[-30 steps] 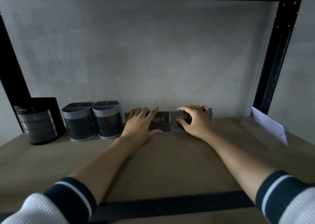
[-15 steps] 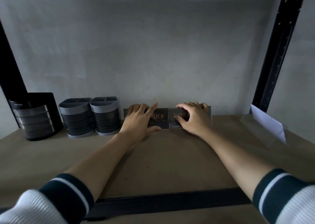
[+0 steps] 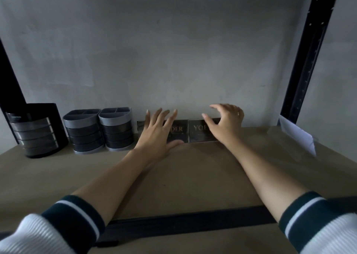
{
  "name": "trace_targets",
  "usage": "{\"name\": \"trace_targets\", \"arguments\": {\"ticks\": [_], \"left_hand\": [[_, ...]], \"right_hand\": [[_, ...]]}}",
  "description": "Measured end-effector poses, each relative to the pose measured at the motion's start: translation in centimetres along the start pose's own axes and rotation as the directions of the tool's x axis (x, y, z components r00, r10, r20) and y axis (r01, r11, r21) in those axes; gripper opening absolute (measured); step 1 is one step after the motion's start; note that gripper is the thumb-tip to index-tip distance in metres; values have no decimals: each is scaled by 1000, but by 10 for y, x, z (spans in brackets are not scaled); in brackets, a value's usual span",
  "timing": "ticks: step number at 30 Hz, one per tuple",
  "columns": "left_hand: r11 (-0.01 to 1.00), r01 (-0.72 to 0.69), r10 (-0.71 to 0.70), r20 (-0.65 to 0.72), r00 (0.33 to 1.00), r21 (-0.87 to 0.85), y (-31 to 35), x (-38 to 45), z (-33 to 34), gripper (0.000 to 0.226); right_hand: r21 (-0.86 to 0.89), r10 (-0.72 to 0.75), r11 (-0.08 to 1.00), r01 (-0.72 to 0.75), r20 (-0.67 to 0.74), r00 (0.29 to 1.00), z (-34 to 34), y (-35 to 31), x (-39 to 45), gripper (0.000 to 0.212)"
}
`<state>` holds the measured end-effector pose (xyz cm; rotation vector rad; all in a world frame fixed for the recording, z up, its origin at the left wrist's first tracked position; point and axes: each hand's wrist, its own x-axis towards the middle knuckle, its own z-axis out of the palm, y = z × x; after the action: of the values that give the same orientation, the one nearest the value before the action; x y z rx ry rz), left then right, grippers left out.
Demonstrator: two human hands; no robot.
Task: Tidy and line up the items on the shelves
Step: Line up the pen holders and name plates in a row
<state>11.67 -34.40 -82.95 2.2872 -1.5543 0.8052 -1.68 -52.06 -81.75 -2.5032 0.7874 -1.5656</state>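
Two dark boxes (image 3: 201, 131) against wall, left hand (image 3: 157, 136) and right hand (image 3: 225, 125) spread open before them, gripping nothing

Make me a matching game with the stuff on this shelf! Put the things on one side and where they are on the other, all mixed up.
Things:
1. black pen holder
2. two grey divided organizers
3. two dark lettered boxes
4. white folded card

Places:
A. far right, by the black upright
B. middle, against the wall, behind the open left hand and right hand
C. far left end
D. side by side, just right of the black holder

Pairs: 1-C, 2-D, 3-B, 4-A
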Motion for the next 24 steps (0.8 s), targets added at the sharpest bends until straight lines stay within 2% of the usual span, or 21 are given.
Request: {"name": "trace_targets", "arguments": {"ticks": [3,6,8,10,12,14,15,18,19,21,24], "left_hand": [[999,-48,48,-6,999,-7,10,-3,-1,90],[991,-132,133,2,991,-30,17,-8,-2,88],[985,-156,156,-5,988,-71,18,-11,-2,85],[984,-151,151,-12,989,-95,16,-12,-3,83],[985,-124,122,-24,992,-122,15,-13,-2,83],[987,-82,80,-25,997,-136,14,-13,0,86],[988,-65,63,-19,998,-140,15,-12,0,87],[991,-60,62,12,998,-119,19,-7,-2,91],[993,-68,71,25,997,-97,24,-5,-3,92],[995,-70,73,39,997,-76,38,2,-3,88],[991,-84,90,52,995,-100,73,16,0,81]], "right_hand": [[-47,108,992,-113,-102,989,-21,10,2,32],[-198,231,949,-244,-83,969,-50,15,-1,25],[-339,345,888,-311,43,938,-74,21,7,24],[-451,487,817,-360,205,849,-99,42,17,31],[-467,552,797,-384,304,776,-130,65,25,37],[-438,538,821,-366,379,753,-163,83,32,39],[-427,538,830,-361,438,720,-177,89,33,44],[-371,488,873,-317,673,556,-197,108,30,66],[-332,442,896,-296,730,521,-195,114,27,70],[-201,334,934,-295,784,523,-186,122,20,64],[23,214,937,-350,753,623,-165,121,10,36]]}}
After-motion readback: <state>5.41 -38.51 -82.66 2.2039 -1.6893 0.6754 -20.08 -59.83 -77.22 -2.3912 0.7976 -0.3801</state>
